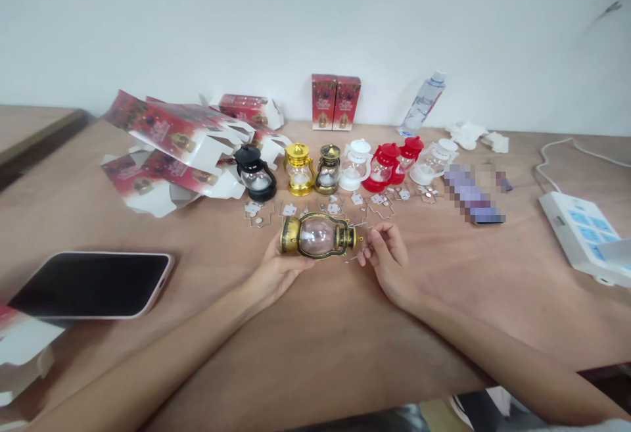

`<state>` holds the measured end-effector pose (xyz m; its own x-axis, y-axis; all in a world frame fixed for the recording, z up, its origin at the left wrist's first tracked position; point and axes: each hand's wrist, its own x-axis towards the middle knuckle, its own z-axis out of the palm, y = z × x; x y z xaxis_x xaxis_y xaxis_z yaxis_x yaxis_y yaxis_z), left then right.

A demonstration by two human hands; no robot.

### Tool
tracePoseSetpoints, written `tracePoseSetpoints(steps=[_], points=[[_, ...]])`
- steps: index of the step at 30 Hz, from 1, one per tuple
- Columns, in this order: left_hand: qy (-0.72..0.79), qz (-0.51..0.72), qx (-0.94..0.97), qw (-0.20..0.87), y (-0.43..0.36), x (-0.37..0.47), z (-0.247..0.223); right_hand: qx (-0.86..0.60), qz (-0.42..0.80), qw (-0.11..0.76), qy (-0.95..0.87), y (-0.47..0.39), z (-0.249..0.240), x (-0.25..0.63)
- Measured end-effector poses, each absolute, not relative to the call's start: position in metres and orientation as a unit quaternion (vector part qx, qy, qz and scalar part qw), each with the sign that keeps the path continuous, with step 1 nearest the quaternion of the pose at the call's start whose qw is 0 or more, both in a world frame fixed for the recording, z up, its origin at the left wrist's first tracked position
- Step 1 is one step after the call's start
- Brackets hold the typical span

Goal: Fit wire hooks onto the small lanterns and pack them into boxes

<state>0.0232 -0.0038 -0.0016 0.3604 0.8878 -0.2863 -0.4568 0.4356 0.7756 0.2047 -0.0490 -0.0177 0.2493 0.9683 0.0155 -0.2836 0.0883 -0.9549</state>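
A bronze-gold miniature lantern [318,236] with a clear globe lies on its side above the table, base to the left and top to the right. My left hand [279,271] is closed around its base from below. At the lantern's top, my right hand [388,254] pinches a thin wire handle [355,258], partly hidden by the fingers. Just behind, wire pieces [259,215] and small metal parts [333,209] lie in little groups. Behind these stand a black lantern [255,175], a gold lantern [298,170], a bronze lantern [328,170], a white lantern [354,166] and a red lantern [380,169].
Flattened red boxes [167,136] pile up at the back left. Two upright boxes [336,103] and a tilted water bottle [422,104] rest by the wall. A phone [93,285] lies at left. At right are a pixelated item [473,195] and a white power strip [582,235].
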Motion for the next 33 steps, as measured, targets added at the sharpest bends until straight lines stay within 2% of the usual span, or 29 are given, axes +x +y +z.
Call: tracePoseSetpoints(steps=[23, 33], points=[[0.393, 0.474, 0.353, 0.705, -0.007, 0.03, -0.005, -0.458, 0.501, 0.634, -0.369, -0.048, -0.019, 0.2], [0.355, 0.435, 0.348, 0.751, -0.01, 0.03, 0.002, -0.46, 0.49, 0.638, -0.375, -0.05, -0.016, 0.196]])
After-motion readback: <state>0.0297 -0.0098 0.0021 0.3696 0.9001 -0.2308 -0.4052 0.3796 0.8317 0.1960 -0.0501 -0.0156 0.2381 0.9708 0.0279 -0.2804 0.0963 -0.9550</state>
